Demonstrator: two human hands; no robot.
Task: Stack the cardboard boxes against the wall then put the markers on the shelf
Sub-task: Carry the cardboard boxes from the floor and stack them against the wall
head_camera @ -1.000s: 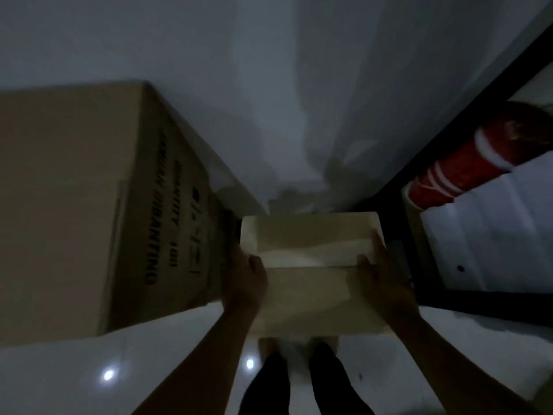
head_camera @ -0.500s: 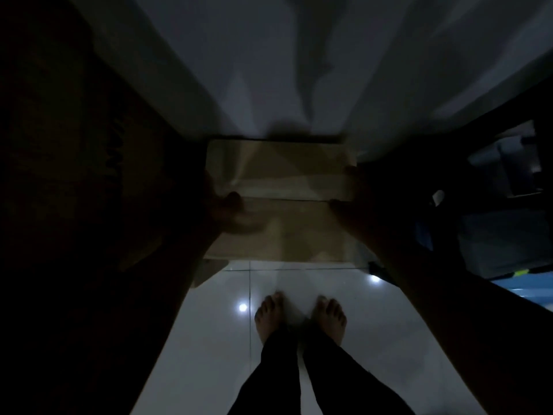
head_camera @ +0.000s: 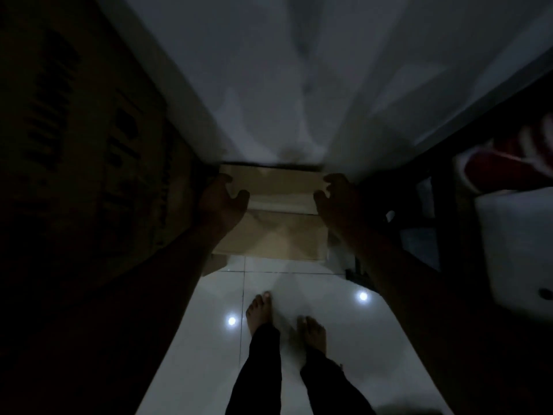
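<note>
A small tan cardboard box [head_camera: 284, 232] sits low against the white wall [head_camera: 284, 85], its far edge touching the wall's base. My left hand [head_camera: 221, 202] hovers at its upper left corner and my right hand [head_camera: 336, 199] at its upper right corner. Both hands have their fingers curled and spread apart, and they look lifted just off the box. A large cardboard box [head_camera: 89, 151] with dark printed lettering stands close by on the left, deep in shadow. No markers are in view.
A dark shelf frame [head_camera: 443, 181] stands at the right, holding a red and white object [head_camera: 505, 166] and a white container [head_camera: 520, 244]. My bare feet [head_camera: 284, 319] stand on glossy white floor tiles [head_camera: 299, 369] just behind the small box. The scene is dim.
The small box went down from hand height to the base of the wall. My hands, which gripped its sides, now have their fingers spread. The view has tilted further down.
</note>
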